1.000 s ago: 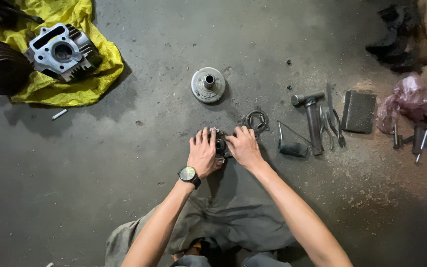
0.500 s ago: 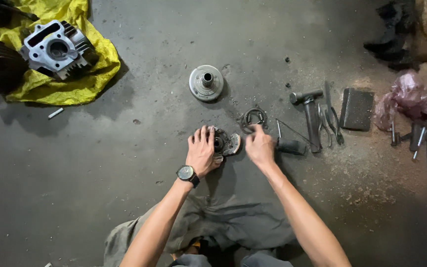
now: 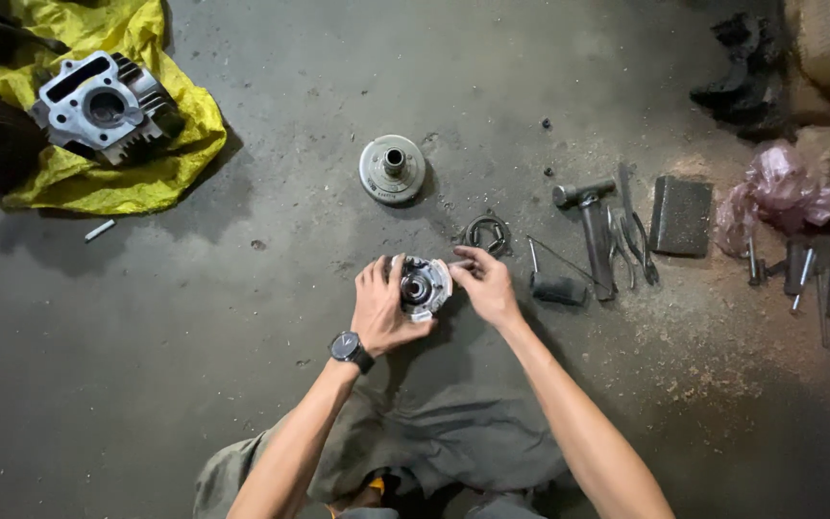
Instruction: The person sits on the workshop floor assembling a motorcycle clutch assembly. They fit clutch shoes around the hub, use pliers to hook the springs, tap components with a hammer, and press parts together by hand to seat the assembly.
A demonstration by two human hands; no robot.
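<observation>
Gripping a round, ribbed metal clutch part [image 3: 423, 286] at frame centre, the left hand [image 3: 381, 309] curls its fingers around it while the right hand [image 3: 485, 286] pinches its edge above rough grey concrete floor [image 3: 242, 317].

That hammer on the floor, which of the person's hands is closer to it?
Right. The right hand is just left of the hammer, apart from it. The left hand is farther, beyond the round metal part both hands hold.
</observation>
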